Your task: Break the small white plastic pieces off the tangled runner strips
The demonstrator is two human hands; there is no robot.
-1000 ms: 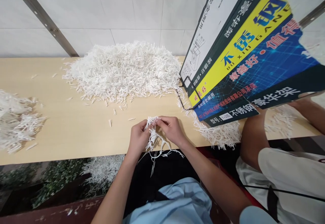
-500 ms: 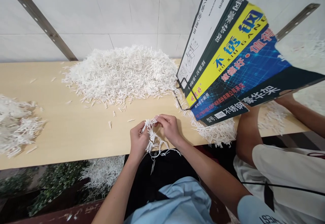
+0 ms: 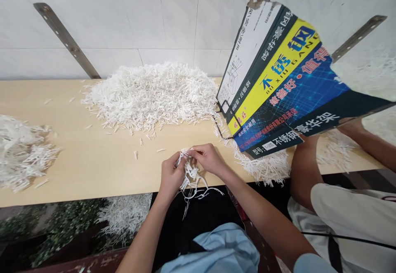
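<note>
Near the table's front edge, my left hand [image 3: 171, 175] grips a bunch of thin white strands [image 3: 191, 174] set with short stick-like pieces. My right hand [image 3: 208, 158] pinches the top of the same bunch, its fingertips close beside the left ones. Loose ends of the strands dangle below both hands over my dark-clothed lap. What the strands are made of I cannot make out. Beyond my hands, a large heap of short white pieces [image 3: 154, 95] lies against the tiled wall, and several single pieces are scattered in between.
A printed cardboard sheet [image 3: 275, 79] stands upright at the right, a black wire loop at its lower corner. Another white pile [image 3: 23, 153] sits at the left. A co-worker's arm [image 3: 306, 161] shows beyond the cardboard. White strands [image 3: 125, 217] and green foliage [image 3: 68, 223] are below the table [image 3: 102, 170].
The view has tilted slightly upward. My right fingers have come closer to the left ones at the bunch's top, and the left hand is turned a little more over the strands.
</note>
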